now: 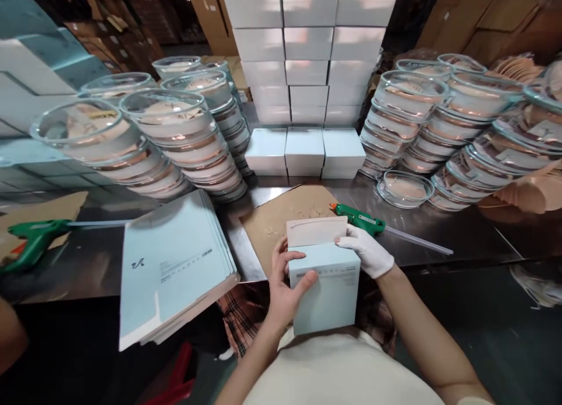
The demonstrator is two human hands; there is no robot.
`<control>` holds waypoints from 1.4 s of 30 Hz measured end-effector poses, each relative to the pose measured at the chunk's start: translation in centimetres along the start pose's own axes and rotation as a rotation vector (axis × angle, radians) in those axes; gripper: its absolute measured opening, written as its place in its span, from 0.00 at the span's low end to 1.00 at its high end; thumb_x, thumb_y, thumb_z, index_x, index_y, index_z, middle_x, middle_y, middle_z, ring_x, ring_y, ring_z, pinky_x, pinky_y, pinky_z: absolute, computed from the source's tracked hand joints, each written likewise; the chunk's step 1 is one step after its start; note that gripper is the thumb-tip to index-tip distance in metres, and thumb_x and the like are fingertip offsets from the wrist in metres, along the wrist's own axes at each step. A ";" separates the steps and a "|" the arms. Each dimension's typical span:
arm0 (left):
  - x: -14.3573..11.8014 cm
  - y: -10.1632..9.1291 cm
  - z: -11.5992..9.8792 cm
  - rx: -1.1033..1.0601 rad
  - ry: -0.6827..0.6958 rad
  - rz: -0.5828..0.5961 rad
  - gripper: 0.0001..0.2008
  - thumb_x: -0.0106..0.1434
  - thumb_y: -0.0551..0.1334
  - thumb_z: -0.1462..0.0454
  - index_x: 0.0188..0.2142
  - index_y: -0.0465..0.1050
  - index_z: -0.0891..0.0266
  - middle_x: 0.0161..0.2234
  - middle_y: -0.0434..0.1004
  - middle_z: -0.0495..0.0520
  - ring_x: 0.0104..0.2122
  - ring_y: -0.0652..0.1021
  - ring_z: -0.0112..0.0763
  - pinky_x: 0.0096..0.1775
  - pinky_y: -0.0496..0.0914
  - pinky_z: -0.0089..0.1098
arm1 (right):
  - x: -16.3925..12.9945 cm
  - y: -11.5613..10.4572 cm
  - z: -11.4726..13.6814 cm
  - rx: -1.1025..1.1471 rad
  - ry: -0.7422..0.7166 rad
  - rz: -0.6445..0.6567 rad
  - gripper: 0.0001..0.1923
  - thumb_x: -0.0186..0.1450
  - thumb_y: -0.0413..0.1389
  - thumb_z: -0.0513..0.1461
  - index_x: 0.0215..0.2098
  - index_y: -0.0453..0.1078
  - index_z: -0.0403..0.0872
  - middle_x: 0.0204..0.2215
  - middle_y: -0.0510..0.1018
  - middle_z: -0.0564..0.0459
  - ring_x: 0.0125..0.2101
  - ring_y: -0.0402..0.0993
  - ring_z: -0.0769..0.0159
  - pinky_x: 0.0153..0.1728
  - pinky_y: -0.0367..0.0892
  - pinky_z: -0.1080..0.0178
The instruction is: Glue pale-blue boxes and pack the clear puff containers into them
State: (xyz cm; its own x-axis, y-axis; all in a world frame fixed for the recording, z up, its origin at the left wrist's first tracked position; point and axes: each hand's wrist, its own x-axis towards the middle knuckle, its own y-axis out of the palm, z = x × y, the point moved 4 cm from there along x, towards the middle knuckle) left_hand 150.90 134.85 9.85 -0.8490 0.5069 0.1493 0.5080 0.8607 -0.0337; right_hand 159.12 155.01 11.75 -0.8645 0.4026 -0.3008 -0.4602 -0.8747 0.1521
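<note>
Close to my body I hold a pale blue cardboard box with small dark print, its lid flap standing up at the far side. Bare, my left hand wraps round the box's left side, thumb on the printed face. My right hand, in a white glove with fingertips showing, grips the far right corner near the flap. Just beyond that hand a green glue gun with an orange tip and a clear glue stick lies on the table. What is inside the box is hidden.
A stack of flat blue cartons overhangs the table edge on the left, beside another green glue gun. Stacked glass dishes rise left, more dishes right. White boxes stand behind a cardboard sheet.
</note>
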 end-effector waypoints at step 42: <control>3.2 -4.9 -1.9 -0.070 0.288 -0.277 0.51 0.55 0.71 0.35 0.72 0.61 0.48 0.69 0.65 0.65 0.68 0.68 0.55 0.62 0.71 0.50 | 1.7 -6.9 3.1 0.213 -0.300 -0.517 0.23 0.53 0.70 0.50 0.44 0.76 0.50 0.43 0.85 0.51 0.39 0.83 0.58 0.36 0.81 0.60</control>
State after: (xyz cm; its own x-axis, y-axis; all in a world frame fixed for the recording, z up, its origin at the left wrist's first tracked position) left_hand 146.01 132.17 12.37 -0.8847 0.2140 0.4141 0.2831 0.9524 0.1127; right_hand 160.21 162.62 13.14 -0.5249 0.8436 -0.1135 -0.8366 -0.4867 0.2513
